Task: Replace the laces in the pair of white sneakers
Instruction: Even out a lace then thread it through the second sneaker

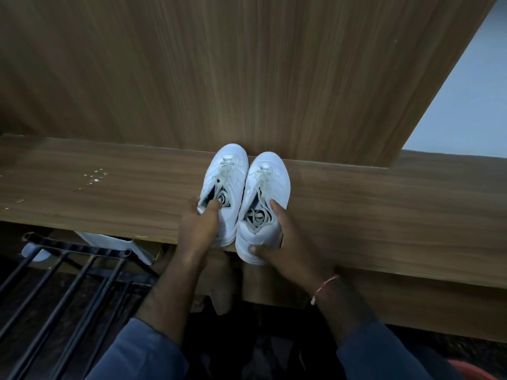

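Two white sneakers stand side by side on a wooden ledge (pixel 109 193), toes against the wooden panel behind. The left sneaker (pixel 231 171) has greyish laces, their loose ends tucked into its opening. My left hand (pixel 199 226) grips its heel, with a finger inside the opening. The right sneaker (pixel 270 182) also has its laces bundled inside; its heel hangs slightly over the ledge's front edge. My right hand (pixel 288 242) holds that heel, thumb on the back and fingers along the right side.
A tall wooden panel (pixel 247 64) rises behind the ledge. White paint specks (pixel 94 176) mark the ledge at the left. Below left stands a black metal rack (pixel 68 275) with a white object (pixel 115 242) behind it. A pale wall (pixel 466 91) shows at right.
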